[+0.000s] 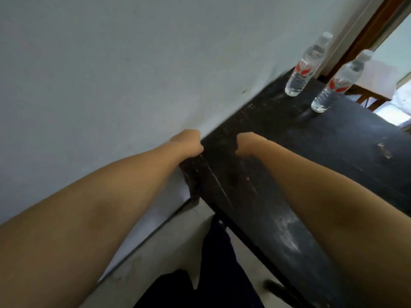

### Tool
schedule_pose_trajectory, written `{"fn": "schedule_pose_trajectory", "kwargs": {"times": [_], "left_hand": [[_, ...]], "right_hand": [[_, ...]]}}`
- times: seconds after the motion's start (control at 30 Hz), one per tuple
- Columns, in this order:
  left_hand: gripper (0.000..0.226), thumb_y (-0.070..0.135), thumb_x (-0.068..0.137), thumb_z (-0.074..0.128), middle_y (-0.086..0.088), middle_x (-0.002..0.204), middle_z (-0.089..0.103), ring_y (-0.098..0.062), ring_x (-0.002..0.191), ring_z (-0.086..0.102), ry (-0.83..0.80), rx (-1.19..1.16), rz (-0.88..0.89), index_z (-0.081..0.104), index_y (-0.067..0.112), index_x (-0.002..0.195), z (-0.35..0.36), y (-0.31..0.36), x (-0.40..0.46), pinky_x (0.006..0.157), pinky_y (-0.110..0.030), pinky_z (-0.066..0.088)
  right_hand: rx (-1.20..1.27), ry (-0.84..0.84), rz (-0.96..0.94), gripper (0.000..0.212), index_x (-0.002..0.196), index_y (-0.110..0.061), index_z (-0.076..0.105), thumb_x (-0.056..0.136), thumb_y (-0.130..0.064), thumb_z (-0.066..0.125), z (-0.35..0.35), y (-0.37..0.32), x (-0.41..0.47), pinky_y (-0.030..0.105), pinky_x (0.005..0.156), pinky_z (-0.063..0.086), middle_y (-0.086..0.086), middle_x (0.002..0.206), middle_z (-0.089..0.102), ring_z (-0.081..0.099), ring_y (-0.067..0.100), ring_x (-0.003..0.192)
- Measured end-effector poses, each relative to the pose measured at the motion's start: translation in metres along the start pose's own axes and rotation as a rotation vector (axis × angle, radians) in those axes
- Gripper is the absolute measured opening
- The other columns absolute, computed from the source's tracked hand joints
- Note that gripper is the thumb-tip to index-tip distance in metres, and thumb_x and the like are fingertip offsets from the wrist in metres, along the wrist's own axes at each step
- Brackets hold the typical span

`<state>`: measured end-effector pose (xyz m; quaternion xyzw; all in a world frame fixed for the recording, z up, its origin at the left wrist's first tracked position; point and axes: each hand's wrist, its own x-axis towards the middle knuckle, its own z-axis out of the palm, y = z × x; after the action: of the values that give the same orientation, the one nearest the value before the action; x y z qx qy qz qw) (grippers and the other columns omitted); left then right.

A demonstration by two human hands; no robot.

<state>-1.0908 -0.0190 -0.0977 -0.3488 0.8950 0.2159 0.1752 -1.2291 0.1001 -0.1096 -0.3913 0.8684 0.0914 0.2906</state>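
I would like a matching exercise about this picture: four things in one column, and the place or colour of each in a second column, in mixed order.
Column A
1. left hand
2. right hand
3. farther bottle
4. table

Column B
a. black, with a scratched top
b. clear, red label, standing at the far end
c. over the tabletop, away from the wall
d. at the table's edge, beside the wall

Pairs: 1-d, 2-c, 3-b, 4-a

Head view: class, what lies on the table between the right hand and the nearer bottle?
Nothing lies there: the head view shows only bare, scuffed black table between the right hand and the nearer bottle.
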Motion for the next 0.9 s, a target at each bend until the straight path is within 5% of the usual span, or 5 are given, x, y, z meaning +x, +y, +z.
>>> {"fn": "schedule_pose_trajectory", "kwargs": {"times": [0.2, 0.3, 0.43, 0.7, 0.9], "left_hand": [[0.034, 0.02, 0.09, 0.053, -0.019, 0.124, 0.058, -0.034, 0.112, 0.057, -0.015, -0.095, -0.171, 0.058, 0.002, 0.118, 0.032, -0.108, -0.108, 0.089, -0.036, 0.046], [0.025, 0.018, 0.089, 0.053, -0.022, 0.104, 0.062, -0.036, 0.096, 0.059, -0.096, -0.104, -0.257, 0.061, -0.005, 0.095, 0.044, -0.15, -0.138, 0.072, -0.035, 0.044], [0.032, 0.016, 0.09, 0.052, -0.007, 0.066, 0.043, -0.022, 0.061, 0.045, -0.032, -0.237, -0.448, 0.041, 0.007, 0.061, 0.059, -0.206, -0.19, 0.058, -0.03, 0.034], [0.027, 0.018, 0.094, 0.05, -0.012, 0.111, 0.057, -0.025, 0.094, 0.054, 0.146, -0.603, -0.834, 0.058, 0.002, 0.114, 0.099, -0.255, -0.285, 0.08, -0.032, 0.044], [0.008, 0.012, 0.084, 0.053, -0.012, 0.092, 0.059, -0.025, 0.08, 0.054, 0.28, -0.834, -1.14, 0.058, 0.008, 0.079, 0.167, -0.244, -0.36, 0.072, -0.032, 0.044]], "right_hand": [[-0.281, -0.167, -0.326, 0.033, 0.11, 0.002, 0.062, 0.091, -0.023, 0.056, 0.05, -0.138, -0.036, 0.036, 0.088, 0.048, 0.013, 0.101, 0.059, 0.059, 0.031, 0.104], [-0.402, -0.241, -0.424, 0.029, 0.111, 0.001, 0.06, 0.094, -0.021, 0.052, 0.072, -0.194, -0.048, 0.034, 0.074, 0.044, 0.012, 0.104, 0.058, 0.056, 0.028, 0.088], [-0.583, -0.244, -0.585, 0.025, 0.072, -0.009, 0.047, 0.095, -0.017, 0.048, 0.09, -0.268, -0.064, 0.03, 0.057, 0.034, 0.004, 0.07, 0.041, 0.038, 0.017, 0.057], [-0.901, -0.272, -0.913, 0.04, 0.122, 0.007, 0.053, 0.099, -0.025, 0.047, 0.128, -0.368, -0.103, 0.037, 0.091, 0.045, 0.02, 0.127, 0.056, 0.057, 0.034, 0.109], [-1.197, -0.292, -1.202, 0.045, 0.13, 0.006, 0.051, 0.1, -0.027, 0.047, 0.185, -0.41, -0.165, 0.037, 0.091, 0.043, 0.021, 0.135, 0.052, 0.054, 0.032, 0.112]]}}
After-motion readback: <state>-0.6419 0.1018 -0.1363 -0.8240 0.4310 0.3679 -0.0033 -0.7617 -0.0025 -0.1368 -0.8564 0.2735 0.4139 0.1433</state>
